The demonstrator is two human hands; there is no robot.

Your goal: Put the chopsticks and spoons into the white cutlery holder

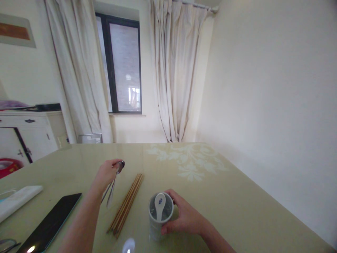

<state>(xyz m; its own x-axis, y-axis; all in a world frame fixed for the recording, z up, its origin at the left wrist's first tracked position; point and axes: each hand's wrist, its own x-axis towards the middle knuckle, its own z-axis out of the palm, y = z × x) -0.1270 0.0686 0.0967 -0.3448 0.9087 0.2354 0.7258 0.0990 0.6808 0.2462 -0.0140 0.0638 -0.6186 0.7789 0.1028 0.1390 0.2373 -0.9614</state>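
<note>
Left hand (106,174): raised above the table (237,211), fingers closed around a metal spoon (113,186). The bowl of the spoon sits at the fingertips and points up and right. The handle hangs down and left, clear of the tabletop. A second thin metal handle appears beside it; whether this is a separate utensil cannot be told.

Right hand (185,216): wrapped around the right side of a white cup (158,226), with the thumb on the near wall and the fingers curled behind it — a closed grip. The cup stands upright on the table, near the front edge and right of centre. A white ceramic spoon (159,203) with a blue mark rests inside the cup, bowl upward, leaning on the rim.

Between the two hands, a bundle of wooden chopsticks (127,203) lies flat on the table. It runs diagonally from near left to far right, just beside the cup and not touching it.

Left side of the table: a dark phone (51,221) lies face up, with a folded white cloth (19,198) beyond it.

Background — a window (123,63) flanked by pale curtains (171,70), and a white cabinet (28,133) at the left wall.
</note>
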